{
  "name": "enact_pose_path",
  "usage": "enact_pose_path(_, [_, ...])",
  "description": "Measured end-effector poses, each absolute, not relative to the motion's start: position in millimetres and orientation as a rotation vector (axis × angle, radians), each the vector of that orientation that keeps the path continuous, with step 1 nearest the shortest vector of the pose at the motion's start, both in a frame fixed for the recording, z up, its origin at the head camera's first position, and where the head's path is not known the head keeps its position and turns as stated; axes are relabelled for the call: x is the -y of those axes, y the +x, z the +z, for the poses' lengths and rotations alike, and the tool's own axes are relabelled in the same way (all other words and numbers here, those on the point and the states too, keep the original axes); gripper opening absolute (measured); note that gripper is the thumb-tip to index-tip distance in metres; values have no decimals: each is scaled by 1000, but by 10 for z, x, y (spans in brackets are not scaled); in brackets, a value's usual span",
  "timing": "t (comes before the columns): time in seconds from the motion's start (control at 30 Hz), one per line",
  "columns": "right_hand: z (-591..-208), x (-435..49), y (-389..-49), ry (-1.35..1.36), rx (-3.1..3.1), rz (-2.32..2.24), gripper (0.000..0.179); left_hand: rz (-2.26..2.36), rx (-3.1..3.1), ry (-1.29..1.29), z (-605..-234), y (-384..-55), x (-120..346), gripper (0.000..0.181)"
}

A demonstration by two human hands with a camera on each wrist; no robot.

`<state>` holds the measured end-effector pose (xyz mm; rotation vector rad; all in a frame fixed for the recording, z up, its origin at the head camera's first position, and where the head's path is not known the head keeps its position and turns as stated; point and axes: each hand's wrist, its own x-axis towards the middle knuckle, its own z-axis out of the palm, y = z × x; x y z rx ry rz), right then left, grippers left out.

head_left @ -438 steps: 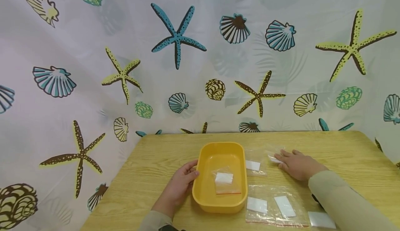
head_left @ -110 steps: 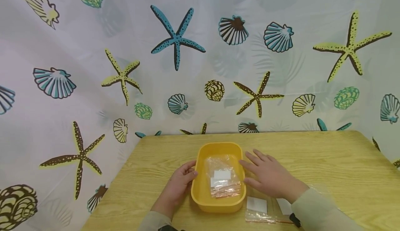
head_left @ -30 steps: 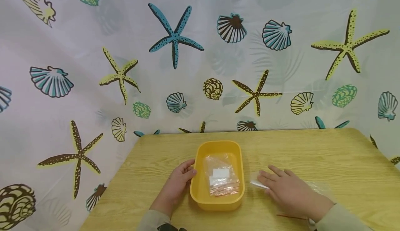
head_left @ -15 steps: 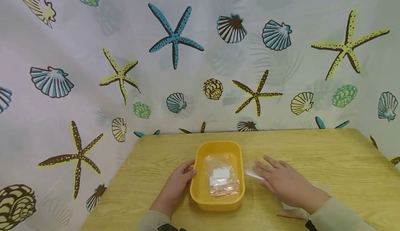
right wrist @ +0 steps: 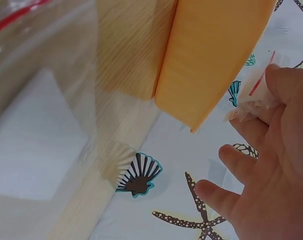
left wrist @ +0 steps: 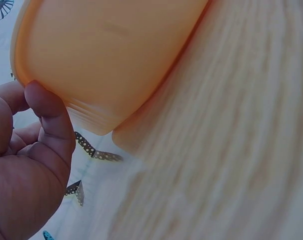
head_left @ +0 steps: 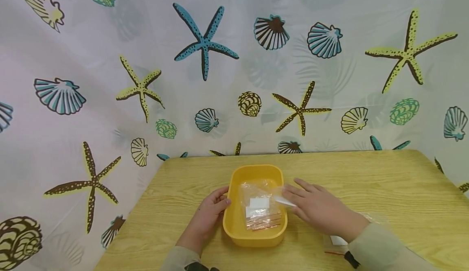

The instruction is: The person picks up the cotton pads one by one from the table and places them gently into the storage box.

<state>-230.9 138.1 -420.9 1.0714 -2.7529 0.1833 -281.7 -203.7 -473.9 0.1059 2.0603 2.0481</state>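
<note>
A yellow plastic bin (head_left: 234, 232) stands on the table. Several clear zip bags (head_left: 261, 222) with red seal lines and white inserts lie overlapped inside it. My left hand (head_left: 209, 218) grips the bin's left wall, thumb at the rim, as the left wrist view (left wrist: 41, 155) also shows. At the bin's right rim my right hand (head_left: 318, 208) pinches another zip bag (head_left: 285, 201) between thumb and index finger, its edge reaching over the rim. In the right wrist view the held bag (right wrist: 259, 92) shows its red line, and the other fingers are spread.
One more zip bag (head_left: 338, 242) with a white insert lies on the wooden table (head_left: 176, 181), partly under my right forearm. It looms close in the right wrist view (right wrist: 36, 140). A white curtain (head_left: 227, 136) printed with shells and starfish hangs behind the table.
Over the last second my right hand has moved left with the zip bag, from the table to the bin's rim. Compared with earlier, more bags are in the bin and fewer on the table.
</note>
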Motion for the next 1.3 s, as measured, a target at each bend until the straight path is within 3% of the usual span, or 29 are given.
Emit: enact_pose_path(1.3, [-4162, -852, -2633, 1104, 2837, 226, 53, 1993, -2134, 121, -4767, -2857, 2038, 49])
